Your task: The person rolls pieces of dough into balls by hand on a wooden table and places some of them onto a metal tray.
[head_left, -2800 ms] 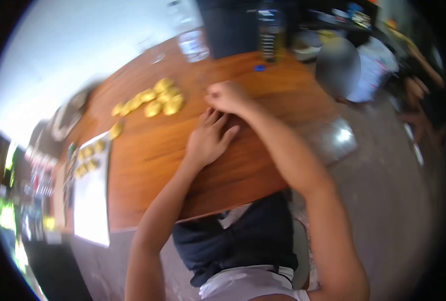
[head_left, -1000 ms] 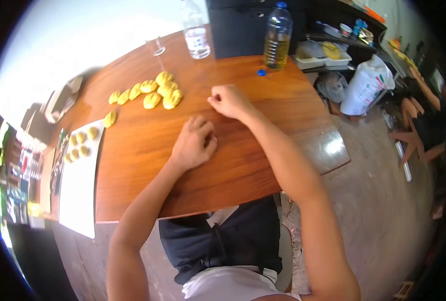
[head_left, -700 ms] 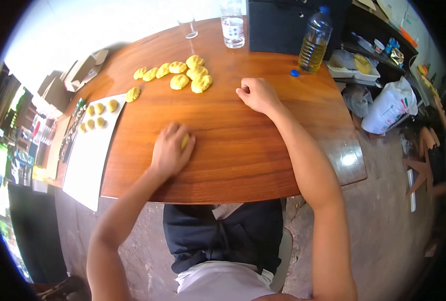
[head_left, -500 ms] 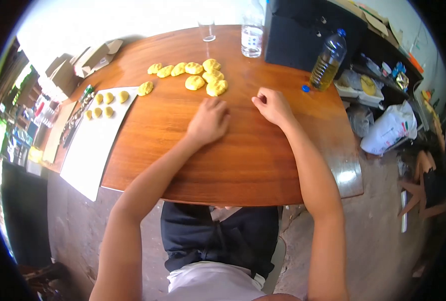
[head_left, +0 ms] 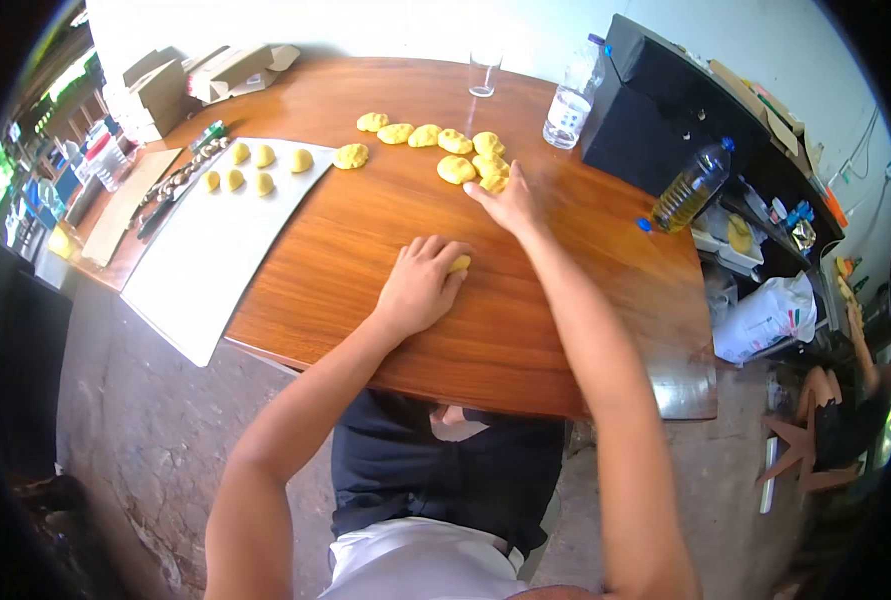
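Note:
My left hand (head_left: 420,285) is cupped over a yellow dough ball (head_left: 459,264) on the wooden table (head_left: 365,240); the ball shows at its thumb side. Farther forward, my right hand (head_left: 508,203) has thumb and fingers apart around the nearest yellow dough lump (head_left: 492,183), touching it. That lump ends a bent row of several yellow lumps (head_left: 424,136). One separate lump (head_left: 351,156) lies by the white sheet (head_left: 205,260), where several smooth dough balls (head_left: 264,184) sit near the far end.
A glass (head_left: 484,78) and a water bottle (head_left: 569,105) stand at the back. An oil bottle (head_left: 693,190) is on the right, beside a black box (head_left: 635,110). Cardboard boxes (head_left: 155,95) sit back left, with a knife (head_left: 155,218) near the sheet.
The view has turned, shifting the table's contents. My right hand has moved forward to the dough lumps and its fingers have opened. A ball now shows under my left hand.

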The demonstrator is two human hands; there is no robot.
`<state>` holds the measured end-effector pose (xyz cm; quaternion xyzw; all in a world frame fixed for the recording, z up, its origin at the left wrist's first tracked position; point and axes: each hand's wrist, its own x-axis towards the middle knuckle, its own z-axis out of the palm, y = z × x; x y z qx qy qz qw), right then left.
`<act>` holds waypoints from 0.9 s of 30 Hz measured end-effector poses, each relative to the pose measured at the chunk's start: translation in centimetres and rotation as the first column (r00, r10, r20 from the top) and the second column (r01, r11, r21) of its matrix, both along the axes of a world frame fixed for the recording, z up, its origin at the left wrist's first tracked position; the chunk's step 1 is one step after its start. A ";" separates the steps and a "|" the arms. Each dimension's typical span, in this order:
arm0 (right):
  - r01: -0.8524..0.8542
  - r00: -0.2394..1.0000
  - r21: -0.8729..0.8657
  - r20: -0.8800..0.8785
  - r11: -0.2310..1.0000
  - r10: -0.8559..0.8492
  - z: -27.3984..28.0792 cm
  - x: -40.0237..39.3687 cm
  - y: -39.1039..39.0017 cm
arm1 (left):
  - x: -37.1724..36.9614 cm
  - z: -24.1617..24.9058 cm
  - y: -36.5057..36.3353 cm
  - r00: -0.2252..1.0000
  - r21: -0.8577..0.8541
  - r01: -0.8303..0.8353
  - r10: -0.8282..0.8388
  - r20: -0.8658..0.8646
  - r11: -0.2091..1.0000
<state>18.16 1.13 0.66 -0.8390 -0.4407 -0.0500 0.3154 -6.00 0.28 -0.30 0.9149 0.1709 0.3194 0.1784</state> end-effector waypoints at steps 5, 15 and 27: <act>0.226 0.972 0.195 0.025 0.954 -0.235 -1.7 -4.0 3.0 | -0.3 -0.1 0.3 0.993 -0.053 0.080 -0.075 0.090 0.995; -0.282 0.957 0.076 0.097 0.956 0.274 0.1 -5.4 -10.9 | -0.8 -0.5 0.3 0.987 -0.032 0.116 -0.112 0.113 0.993; 0.026 0.241 0.688 -0.708 0.725 0.664 -0.3 -4.6 -16.0 | -1.3 0.2 -1.0 0.993 0.050 0.117 -0.116 -0.022 0.992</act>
